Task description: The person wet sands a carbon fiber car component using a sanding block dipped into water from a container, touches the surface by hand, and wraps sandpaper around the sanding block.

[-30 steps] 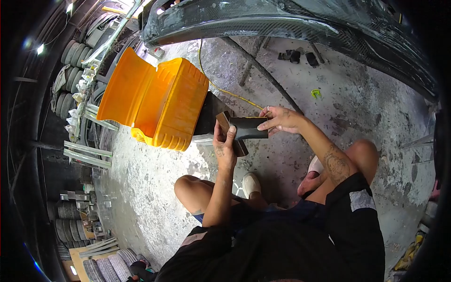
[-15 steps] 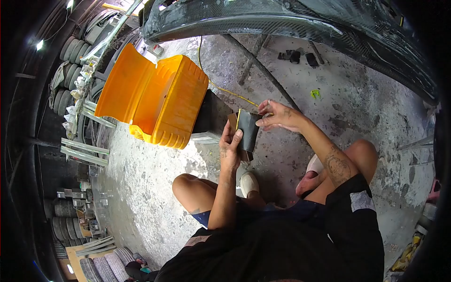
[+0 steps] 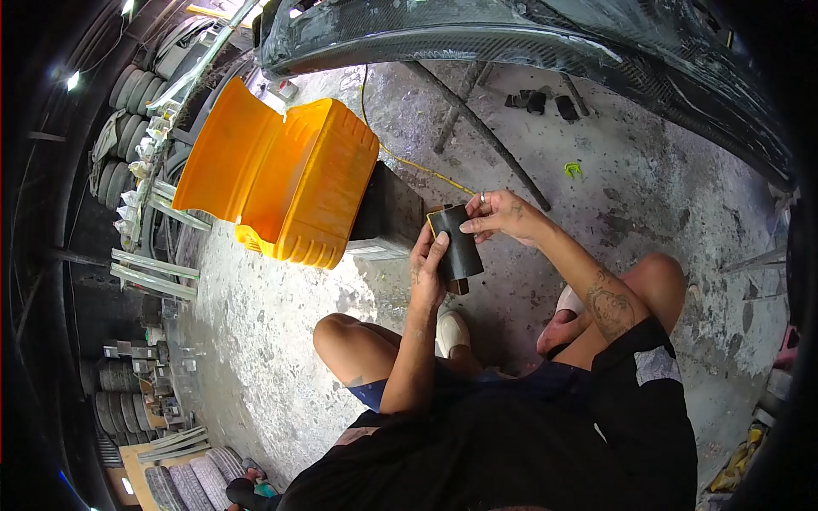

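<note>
My left hand [image 3: 429,260] grips a brown block [image 3: 458,287] with a black sheet [image 3: 458,243] lying over it, thumb on top of the sheet. The sheet, with a thin yellow edge at its upper left, covers most of the block. My right hand [image 3: 501,216] pinches the sheet's upper right edge between thumb and fingers. Left of both hands is an open yellow-orange bin [image 3: 328,187], tilted against a dark box [image 3: 394,209].
A large dark panel [image 3: 477,47] spans the top on stands. A yellow cord [image 3: 426,174] runs over the floor [image 3: 264,341]. Black scraps [image 3: 535,103] and a green item [image 3: 573,170] lie beyond my hands. Tyres [image 3: 200,479] are stacked at left, where part of another person shows.
The block and sheet have turned from lying crosswise to nearly upright in my left hand. The sheet now wraps further over the block, and my right hand has moved slightly closer.
</note>
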Demonstrator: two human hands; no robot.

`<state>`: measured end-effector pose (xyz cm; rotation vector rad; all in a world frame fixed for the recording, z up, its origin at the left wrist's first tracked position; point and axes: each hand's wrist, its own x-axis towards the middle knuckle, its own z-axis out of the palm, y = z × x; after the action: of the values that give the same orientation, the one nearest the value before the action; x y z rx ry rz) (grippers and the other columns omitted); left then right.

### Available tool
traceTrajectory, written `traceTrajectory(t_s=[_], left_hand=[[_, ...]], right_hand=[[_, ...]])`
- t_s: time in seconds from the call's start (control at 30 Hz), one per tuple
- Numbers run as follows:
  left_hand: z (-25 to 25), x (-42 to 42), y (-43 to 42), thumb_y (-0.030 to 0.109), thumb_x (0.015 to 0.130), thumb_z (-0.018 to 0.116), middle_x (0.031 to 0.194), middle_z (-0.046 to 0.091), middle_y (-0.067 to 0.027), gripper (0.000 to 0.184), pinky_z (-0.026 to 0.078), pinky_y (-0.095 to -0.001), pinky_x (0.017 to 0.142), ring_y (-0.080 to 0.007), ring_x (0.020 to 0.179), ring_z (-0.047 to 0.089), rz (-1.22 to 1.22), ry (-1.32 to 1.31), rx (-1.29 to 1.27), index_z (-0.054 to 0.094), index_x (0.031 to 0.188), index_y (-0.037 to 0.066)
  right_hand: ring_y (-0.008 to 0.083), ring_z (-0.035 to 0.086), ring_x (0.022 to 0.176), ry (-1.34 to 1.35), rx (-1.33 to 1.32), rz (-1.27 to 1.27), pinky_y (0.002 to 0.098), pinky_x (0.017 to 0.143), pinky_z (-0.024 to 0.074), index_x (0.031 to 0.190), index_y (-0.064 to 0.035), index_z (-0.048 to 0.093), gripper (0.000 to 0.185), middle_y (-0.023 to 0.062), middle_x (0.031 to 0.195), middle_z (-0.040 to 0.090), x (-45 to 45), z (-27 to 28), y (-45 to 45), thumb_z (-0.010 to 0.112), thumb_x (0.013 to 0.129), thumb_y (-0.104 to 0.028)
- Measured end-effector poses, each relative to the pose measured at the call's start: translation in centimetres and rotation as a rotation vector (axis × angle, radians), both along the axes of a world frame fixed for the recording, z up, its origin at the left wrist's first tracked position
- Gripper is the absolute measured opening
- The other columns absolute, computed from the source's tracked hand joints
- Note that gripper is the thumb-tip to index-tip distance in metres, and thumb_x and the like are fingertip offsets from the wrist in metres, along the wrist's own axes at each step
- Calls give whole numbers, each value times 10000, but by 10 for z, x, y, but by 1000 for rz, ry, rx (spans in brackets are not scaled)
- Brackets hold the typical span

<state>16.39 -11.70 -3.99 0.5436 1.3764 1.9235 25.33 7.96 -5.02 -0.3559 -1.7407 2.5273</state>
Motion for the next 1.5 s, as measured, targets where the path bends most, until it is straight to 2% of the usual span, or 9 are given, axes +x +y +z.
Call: traceTrajectory(t_s=[0.6,0.77,0.93,1.0,1.13,1.27,1.4,1.47,1.5], left_hand=[[-3,5,2,310,1063,617,1062,691,-14,456,552,-242,785,-63,882,645,-25,-100,25,570,1422,33],[-11,-6,8,236,1053,656,1332,663,-84,599,540,-265,891,-120,1104,651,96,195,-131,451,1553,-22],[-5,-4,17,217,1039,680,1297,660,-87,599,509,-279,942,-148,1091,638,128,399,-145,465,1551,-8],[-3,-3,20,217,1042,674,1331,627,-93,593,490,-310,988,-168,1152,602,140,730,-239,466,1564,25],[17,3,10,203,1044,667,1505,535,-131,711,418,-315,1111,-191,1332,530,-52,420,-105,318,1645,56],[25,3,2,145,1035,670,1560,498,-154,756,385,-321,1152,-192,1401,477,-55,506,-47,257,1661,48],[47,-34,-4,119,1019,674,1606,450,-214,731,335,-349,1200,-241,1473,430,113,870,-88,299,1639,25],[76,-97,-9,207,1033,678,1395,630,-153,739,476,-318,1049,-193,1233,614,384,1357,-214,299,1645,38],[92,-134,-13,202,1035,669,1241,684,-137,713,517,-323,905,-193,1047,652,417,1316,-255,322,1636,38]], right_hand=[[172,718,901,-37,1,-126,310,764,631,1196,7,622,420,91,1006,715,-1,3,-9,857,876,-129],[205,738,981,13,-67,-122,331,828,636,1219,58,673,390,123,1112,732,-2,1,-9,822,913,-135],[193,731,953,-79,-3,-165,324,829,630,1152,61,688,401,115,1079,724,-1,14,-11,838,909,-220],[189,726,935,-109,61,-294,319,812,626,1132,57,689,403,109,1046,719,-1,22,-14,849,893,-224],[162,715,858,-15,75,-282,285,791,614,1093,70,685,389,110,982,721,2,31,-12,855,878,-206],[160,709,861,54,113,-247,286,809,611,1073,62,692,356,82,954,717,2,37,-16,840,896,-209],[174,699,965,15,40,-207,322,838,604,1330,-17,590,515,121,1249,623,0,48,-28,815,935,-258],[177,696,994,3,-24,-208,325,846,602,1430,-58,535,605,130,1358,566,-3,45,-30,811,943,-287],[179,696,983,-38,122,-167,327,849,601,1489,-59,471,738,154,1395,537,-4,32,-25,828,916,-357]])
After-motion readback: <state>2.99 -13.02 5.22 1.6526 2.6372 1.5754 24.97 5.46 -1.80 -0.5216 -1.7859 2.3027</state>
